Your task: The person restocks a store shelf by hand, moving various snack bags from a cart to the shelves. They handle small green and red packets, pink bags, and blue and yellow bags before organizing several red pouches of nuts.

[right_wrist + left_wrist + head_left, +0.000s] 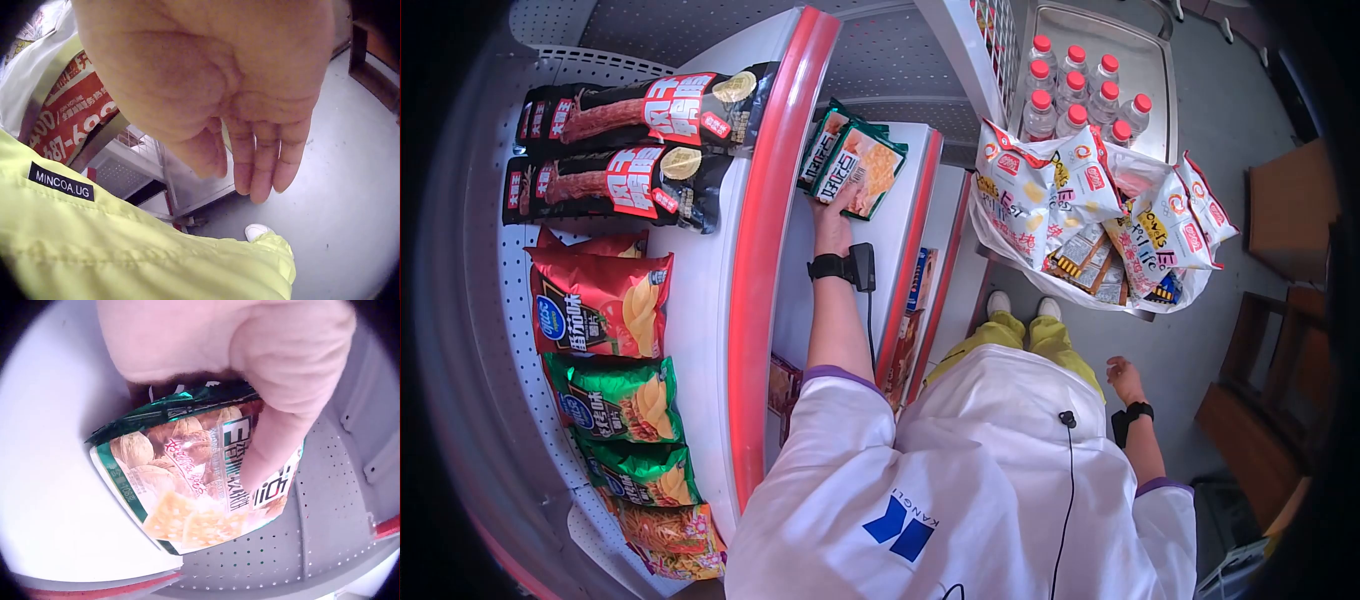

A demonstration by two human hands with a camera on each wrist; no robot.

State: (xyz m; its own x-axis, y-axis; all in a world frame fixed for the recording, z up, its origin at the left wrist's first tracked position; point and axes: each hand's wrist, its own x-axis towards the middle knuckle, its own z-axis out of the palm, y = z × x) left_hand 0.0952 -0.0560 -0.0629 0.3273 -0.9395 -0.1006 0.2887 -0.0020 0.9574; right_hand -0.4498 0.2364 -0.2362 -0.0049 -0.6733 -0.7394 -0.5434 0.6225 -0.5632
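My left hand (837,215) reaches over a white shelf and grips a green-edged cracker packet (868,168). In the left wrist view the thumb (269,447) lies across the front of the cracker packet (181,469), which has nuts and square crackers printed on it; the other fingers are hidden behind it. A similar green packet (818,145) stands partly behind the held one. My right hand (1125,378) hangs beside the body, holding nothing. In the right wrist view the right hand (212,81) has its fingers pointing down, relaxed, above the floor.
Chip bags (605,310) and black snack packs (625,185) line the upper shelf, edged by a red strip (765,250). A metal cart (1155,60) carries red-capped bottles (1072,92) and a white plastic bag (1025,250) full of snacks. Brown boxes (1290,210) stand at right.
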